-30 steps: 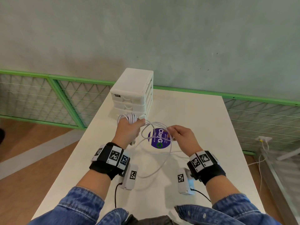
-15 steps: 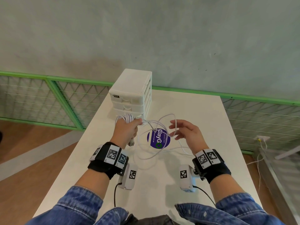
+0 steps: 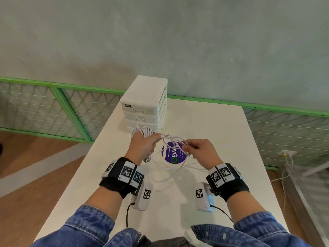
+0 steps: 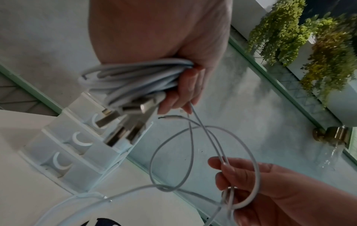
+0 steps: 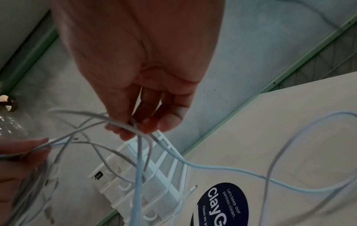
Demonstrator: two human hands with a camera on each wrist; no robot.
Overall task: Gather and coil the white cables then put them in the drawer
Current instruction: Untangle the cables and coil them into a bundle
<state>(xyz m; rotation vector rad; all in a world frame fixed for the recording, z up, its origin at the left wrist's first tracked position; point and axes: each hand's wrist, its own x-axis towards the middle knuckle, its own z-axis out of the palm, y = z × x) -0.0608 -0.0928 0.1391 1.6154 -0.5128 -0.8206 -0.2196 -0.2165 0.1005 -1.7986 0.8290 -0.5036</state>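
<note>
Nearest the person, two denim sleeves (image 3: 85, 227) are entering over the near edge of the tabletop (image 3: 222, 132), each wrist wearing a black strap with printed marker tiles and a small white camera unit hanging below it.

Loose lengths of the white cables (image 3: 167, 175) are lying in slack loops on the tabletop between the two wrists, near the middle of the surface.

The right hand (image 3: 203, 152) is hovering above the middle of the tabletop, pinching several thin strands between thumb and fingers (image 5: 148, 126); the strands are running left from it to the other hand and drooping down to the surface. A round purple sticker (image 3: 173, 154) is lying flat beneath the strands, between the two hands.

The left hand (image 3: 142, 145) is closing its fingers (image 4: 179, 94) around a thick coiled bundle (image 4: 135, 76) of cable. Several metal USB plugs (image 4: 123, 122) are hanging out below the fist. The coil's upper loops are projecting above the knuckles.

Just beyond the left hand, a white drawer unit (image 3: 146, 104) is standing towards the far left corner of the tabletop, its three drawers all sitting closed.

Behind the far edge, a green railing (image 3: 267, 106) is running along a pale wall.
</note>
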